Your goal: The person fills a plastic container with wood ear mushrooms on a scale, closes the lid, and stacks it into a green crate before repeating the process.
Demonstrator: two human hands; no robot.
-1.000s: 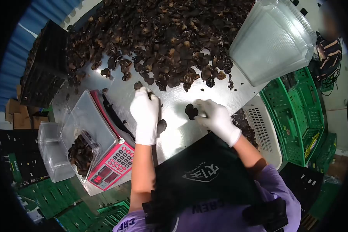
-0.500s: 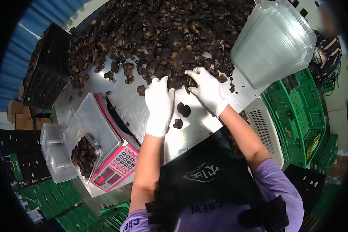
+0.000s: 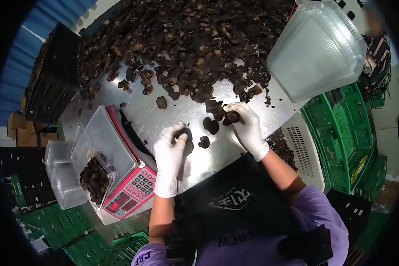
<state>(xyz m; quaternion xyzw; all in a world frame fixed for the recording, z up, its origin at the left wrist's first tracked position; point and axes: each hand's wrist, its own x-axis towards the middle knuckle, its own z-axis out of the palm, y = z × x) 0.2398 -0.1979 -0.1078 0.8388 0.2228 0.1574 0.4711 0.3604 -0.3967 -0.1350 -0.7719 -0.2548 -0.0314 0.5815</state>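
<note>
Both my hands wear white gloves over a steel table (image 3: 164,113). My left hand (image 3: 169,153) is curled shut on a dark mushroom piece near the table's front. My right hand (image 3: 245,123) grips another dark mushroom piece at the near edge of a large pile of dark dried mushrooms (image 3: 181,44). Two loose pieces (image 3: 208,131) lie on the steel between my hands. To the left, a clear plastic box (image 3: 95,175) partly filled with mushrooms sits on a scale with a red keypad (image 3: 133,190).
A stack of clear plastic containers (image 3: 317,48) stands at the right of the pile. Green crates (image 3: 341,133) are at the right and lower left. Empty clear boxes (image 3: 60,177) sit left of the scale. A black crate (image 3: 48,84) stands at the far left.
Both hands pulled back from the pile toward me. The left hand closed on a piece and moved down and left; the right hand drew some mushrooms out of the pile's edge.
</note>
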